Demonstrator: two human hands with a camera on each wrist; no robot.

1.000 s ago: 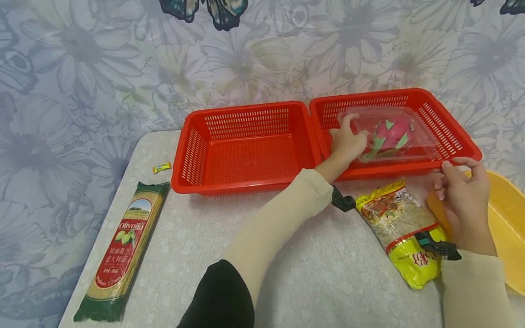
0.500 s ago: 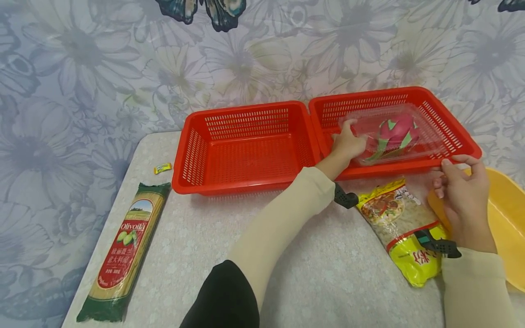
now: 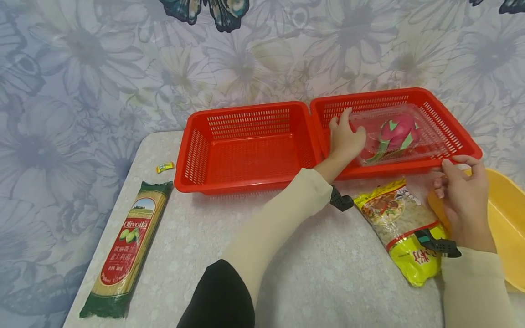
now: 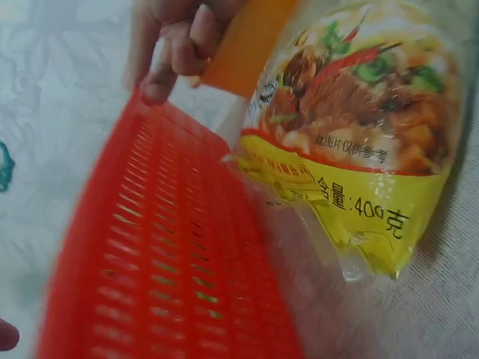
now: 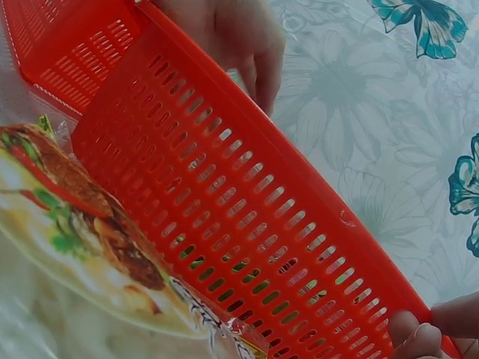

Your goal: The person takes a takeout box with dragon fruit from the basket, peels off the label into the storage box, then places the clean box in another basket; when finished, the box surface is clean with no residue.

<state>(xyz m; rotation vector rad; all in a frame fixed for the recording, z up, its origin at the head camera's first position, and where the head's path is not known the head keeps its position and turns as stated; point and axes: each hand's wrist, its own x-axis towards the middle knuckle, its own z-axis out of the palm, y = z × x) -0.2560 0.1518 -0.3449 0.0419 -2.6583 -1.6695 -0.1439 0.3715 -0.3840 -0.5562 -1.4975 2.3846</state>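
My left hand (image 3: 344,139) hovers over the left end of the right red basket (image 3: 414,169), fingers spread. It is beside a clear plastic box (image 3: 369,116); whether it touches the box I cannot tell. A pink dragon fruit (image 3: 399,132) with green tips shows through the clear plastic. With thumb and fingers, my right hand (image 3: 467,196) pinches the basket's front right rim, also seen in the right wrist view, where the basket wall (image 5: 247,202) hides most of the contents. Below the basket lies a yellow noodle bag (image 3: 404,228), near the right wrist.
Against the right basket stands a second red basket (image 3: 250,157). A pack of spaghetti (image 3: 127,253) and a small yellow wrapped candy (image 3: 165,167) lie at the table's left side. At the right edge is a yellow basin (image 3: 508,218). A patterned wall rises behind.
My left hand's fingers have loosened from the box's left end and spread. The box with the dragon fruit has shifted slightly right. My right hand stays on the rim.
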